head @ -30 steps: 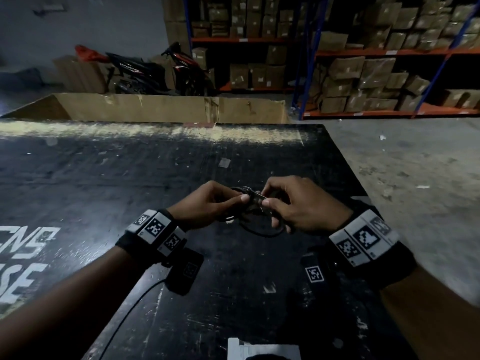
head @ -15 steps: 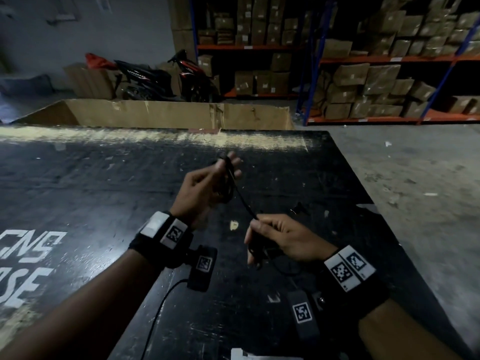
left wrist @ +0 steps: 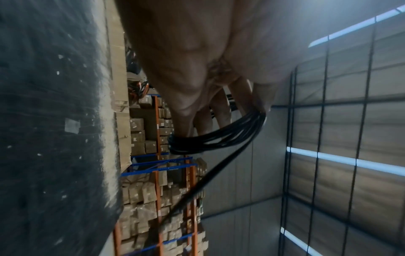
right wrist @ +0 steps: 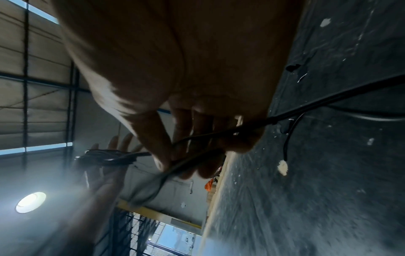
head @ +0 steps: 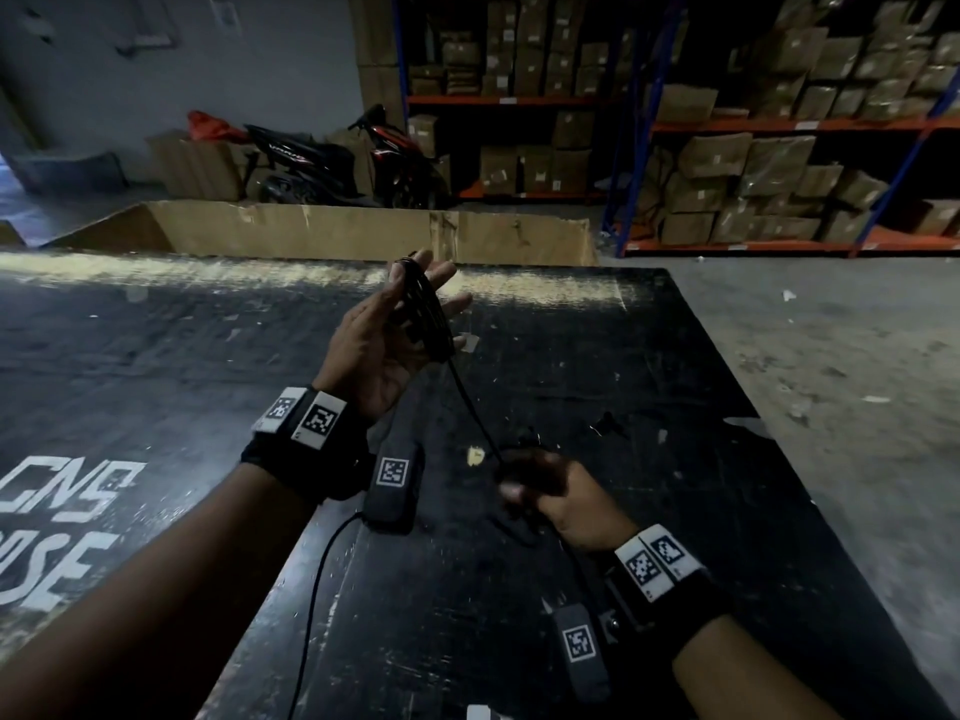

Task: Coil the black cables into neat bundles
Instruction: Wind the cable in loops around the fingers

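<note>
My left hand (head: pixel 384 335) is raised over the black table (head: pixel 156 356) with its fingers spread straight. Several loops of the black cable (head: pixel 423 309) are wound across the hand. In the left wrist view the coil (left wrist: pixel 223 138) runs from the little finger to the thumb. One taut strand (head: pixel 470 402) slants down to my right hand (head: pixel 550 491), which is low and nearer me. That hand pinches the strand between thumb and curled fingers (right wrist: pixel 188 131). The rest of the cable (right wrist: pixel 328 97) trails off behind it over the table.
A long open cardboard box (head: pixel 337 231) stands along the table's far edge. The table's right edge drops to the concrete floor (head: pixel 831 356). Shelves of cartons (head: pixel 779 148) and a parked motorbike (head: pixel 322 158) stand further back. White lettering (head: pixel 62 511) marks the table at the left.
The hands were together low over the table. My left hand has risen away with the coil and spread its fingers. My right hand has dropped towards me, stretching a strand between them.
</note>
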A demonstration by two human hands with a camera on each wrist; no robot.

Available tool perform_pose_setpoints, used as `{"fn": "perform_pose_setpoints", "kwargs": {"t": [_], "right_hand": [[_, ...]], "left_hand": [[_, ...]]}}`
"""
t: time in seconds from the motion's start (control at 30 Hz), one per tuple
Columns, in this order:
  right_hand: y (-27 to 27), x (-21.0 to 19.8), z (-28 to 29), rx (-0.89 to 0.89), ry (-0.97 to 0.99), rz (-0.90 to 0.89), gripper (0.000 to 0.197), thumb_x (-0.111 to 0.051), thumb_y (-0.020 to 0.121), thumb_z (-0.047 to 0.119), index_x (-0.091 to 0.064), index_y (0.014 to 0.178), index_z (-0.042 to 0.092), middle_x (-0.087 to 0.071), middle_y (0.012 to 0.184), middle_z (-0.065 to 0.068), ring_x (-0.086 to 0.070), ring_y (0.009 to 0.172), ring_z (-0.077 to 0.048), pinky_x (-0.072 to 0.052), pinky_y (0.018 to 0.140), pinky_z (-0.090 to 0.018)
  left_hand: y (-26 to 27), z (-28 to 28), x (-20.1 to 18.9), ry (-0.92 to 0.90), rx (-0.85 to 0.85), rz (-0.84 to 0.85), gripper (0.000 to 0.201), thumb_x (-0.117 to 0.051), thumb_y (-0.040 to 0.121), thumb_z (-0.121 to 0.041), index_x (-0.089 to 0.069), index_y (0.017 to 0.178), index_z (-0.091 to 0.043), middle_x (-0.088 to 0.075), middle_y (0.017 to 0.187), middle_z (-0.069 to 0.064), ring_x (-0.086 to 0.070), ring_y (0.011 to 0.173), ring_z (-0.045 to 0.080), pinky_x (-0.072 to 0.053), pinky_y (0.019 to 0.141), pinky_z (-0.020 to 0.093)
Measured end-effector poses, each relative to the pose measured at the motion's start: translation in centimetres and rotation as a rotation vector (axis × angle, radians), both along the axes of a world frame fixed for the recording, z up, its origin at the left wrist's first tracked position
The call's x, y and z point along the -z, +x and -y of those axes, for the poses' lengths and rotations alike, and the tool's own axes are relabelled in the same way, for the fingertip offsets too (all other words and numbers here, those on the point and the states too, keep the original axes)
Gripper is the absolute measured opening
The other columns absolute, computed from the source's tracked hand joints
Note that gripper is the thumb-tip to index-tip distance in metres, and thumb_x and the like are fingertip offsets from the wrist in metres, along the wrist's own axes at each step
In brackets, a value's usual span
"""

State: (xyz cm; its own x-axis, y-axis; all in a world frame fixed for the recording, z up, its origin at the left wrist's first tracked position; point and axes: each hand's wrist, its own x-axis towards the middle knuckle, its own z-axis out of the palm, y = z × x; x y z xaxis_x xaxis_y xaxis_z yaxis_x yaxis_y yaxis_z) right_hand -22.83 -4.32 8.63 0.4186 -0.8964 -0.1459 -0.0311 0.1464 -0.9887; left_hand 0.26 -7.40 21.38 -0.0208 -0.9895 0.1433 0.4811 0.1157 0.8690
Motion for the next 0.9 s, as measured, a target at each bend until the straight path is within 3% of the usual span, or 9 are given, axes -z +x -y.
{"fn": "perform_pose_setpoints", "kwargs": {"t": [0.07,0.13,0.2,0.37,0.53,0.6,0.73,0.83,0.9], "right_hand": [[-0.2,1.7,0.4,0.111,0.139,-0.001,0.03,-0.058,0.087,-0.016,-0.054,0.115,-0.004,-0.068,0.111,-0.025,-0.073,0.088,-0.018,-0.057,0.074,-0.026],[-0.6,3.0,0.4,0.159,0.284,0.153,0.012,-0.052,0.081,-0.002,-0.058,0.091,-0.002,-0.074,0.082,-0.02,-0.074,0.07,-0.026,-0.058,0.059,-0.029],[-1.3,3.7,-0.2,0.155,0.282,0.216,0.025,-0.061,0.072,0.025,-0.066,0.07,0.001,-0.07,0.059,-0.01,-0.067,0.049,-0.016,-0.052,0.045,-0.023],[-3.4,6.8,-0.8,0.174,0.246,0.137,0.028,-0.061,0.095,0.029,-0.062,0.091,0.001,-0.064,0.058,0.002,-0.051,0.042,-0.001,-0.035,0.041,-0.009],[-5.4,9.5,0.7,0.304,0.353,-0.158,0.032,-0.048,0.101,0.018,-0.06,0.077,0.001,-0.054,0.04,-0.003,-0.041,0.026,-0.005,-0.025,0.03,-0.012],[-5.2,8.1,0.8,0.355,0.322,-0.114,0.018,-0.043,0.101,0.008,-0.057,0.092,0.0,-0.06,0.059,-0.012,-0.055,0.041,-0.012,-0.036,0.034,-0.016],[-4.5,3.6,1.3,0.387,0.072,-0.043,0.033,-0.048,0.087,0.028,-0.059,0.113,0.009,-0.066,0.106,-0.017,-0.058,0.096,-0.024,-0.044,0.089,-0.032],[-2.5,-1.3,1.8,0.298,-0.199,0.015,0.05,-0.05,0.078,0.026,-0.06,0.119,0.001,-0.067,0.12,-0.019,-0.062,0.104,-0.022,-0.047,0.083,-0.008],[-0.1,-4.4,1.8,0.2,-0.253,0.051,0.055,-0.062,0.074,0.033,-0.057,0.122,0.006,-0.067,0.124,-0.011,-0.064,0.109,-0.014,-0.049,0.084,-0.009]], "left_hand": [[0.5,0.1,-0.6,-0.008,-0.037,-0.024,0.041,-0.039,0.11,-0.038,-0.053,0.146,-0.024,-0.062,0.148,0.004,-0.062,0.131,0.034,-0.051,0.103,0.062],[1.3,0.4,-1.4,-0.026,-0.073,-0.054,0.039,-0.038,0.11,-0.038,-0.055,0.143,-0.026,-0.062,0.148,0.004,-0.063,0.131,0.033,-0.048,0.106,0.064],[2.2,0.6,-2.3,-0.048,-0.093,-0.069,0.039,-0.038,0.11,-0.038,-0.055,0.143,-0.027,-0.061,0.149,0.005,-0.062,0.132,0.034,-0.048,0.106,0.064],[3.1,1.0,-3.1,-0.074,-0.107,-0.043,0.039,-0.038,0.11,-0.039,-0.054,0.144,-0.029,-0.06,0.15,0.005,-0.062,0.132,0.034,-0.049,0.105,0.063],[4.2,0.8,-3.9,-0.111,-0.137,-0.089,0.038,-0.037,0.11,-0.04,-0.056,0.14,-0.028,-0.056,0.153,0.008,-0.059,0.134,0.037,-0.044,0.108,0.068],[4.1,0.5,-4.6,-0.128,-0.129,-0.071,0.038,-0.036,0.11,-0.04,-0.056,0.141,-0.028,-0.056,0.154,0.008,-0.059,0.135,0.037,-0.043,0.109,0.068],[2.5,0.4,-4.0,-0.088,-0.081,0.006,0.041,-0.036,0.11,-0.039,-0.052,0.146,-0.027,-0.058,0.151,0.005,-0.06,0.134,0.035,-0.042,0.11,0.067],[1.6,0.2,-3.2,-0.052,-0.053,0.046,0.043,-0.037,0.11,-0.039,-0.051,0.148,-0.027,-0.058,0.152,0.004,-0.06,0.134,0.033,-0.036,0.114,0.069],[0.9,0.1,-2.8,-0.038,-0.034,0.071,0.045,-0.036,0.11,-0.039,-0.048,0.151,-0.026,-0.057,0.153,0.004,-0.059,0.135,0.032,-0.033,0.116,0.069]]}}
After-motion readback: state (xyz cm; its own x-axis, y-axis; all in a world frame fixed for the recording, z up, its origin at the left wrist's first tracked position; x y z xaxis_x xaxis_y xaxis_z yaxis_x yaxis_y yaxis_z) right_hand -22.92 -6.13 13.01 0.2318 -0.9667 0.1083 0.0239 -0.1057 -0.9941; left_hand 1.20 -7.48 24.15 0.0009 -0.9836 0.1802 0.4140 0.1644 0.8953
